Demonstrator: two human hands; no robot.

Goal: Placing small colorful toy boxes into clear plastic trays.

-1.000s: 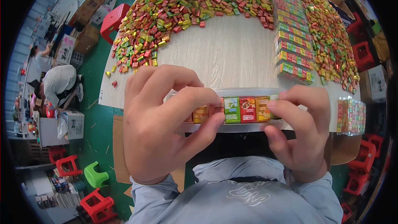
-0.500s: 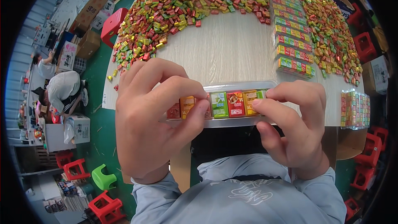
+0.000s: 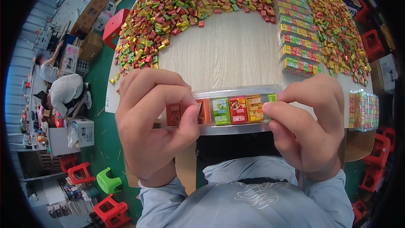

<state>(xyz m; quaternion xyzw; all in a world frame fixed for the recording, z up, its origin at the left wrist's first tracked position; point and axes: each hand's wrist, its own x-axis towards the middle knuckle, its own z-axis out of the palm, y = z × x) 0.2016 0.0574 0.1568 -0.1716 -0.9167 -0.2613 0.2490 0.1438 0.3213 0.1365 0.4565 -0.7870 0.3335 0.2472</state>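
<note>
In front of me is a long clear plastic tray (image 3: 236,88) with a row of small square wrapped sweets in it. A green sweet (image 3: 221,112), a red sweet (image 3: 238,110) and a yellow sweet (image 3: 255,109) lie face up in the middle. My left hand (image 3: 154,122) pinches thumb and forefinger at a reddish-brown sweet (image 3: 204,111), which is tilted on edge. Its fingers partly cover the sweets at the left end. At the right end, my right hand (image 3: 310,122) grips the tray, fingertips on the yellow sweet and a green end sweet, thumb by the near rim.
A big heap of loose wrapped sweets (image 3: 168,17) curves across the far table (image 3: 215,50). Filled trays (image 3: 300,52) stand in a row at right, with a stack (image 3: 363,109) by the right edge. Red stools (image 3: 110,211) and two people (image 3: 65,93) are beyond the table at left.
My left hand has drawn slightly left, and the reddish-brown sweet beside its fingertips has turned on edge. The right hand has shifted a little right and down, and the tray's right end sits slightly lower.
</note>
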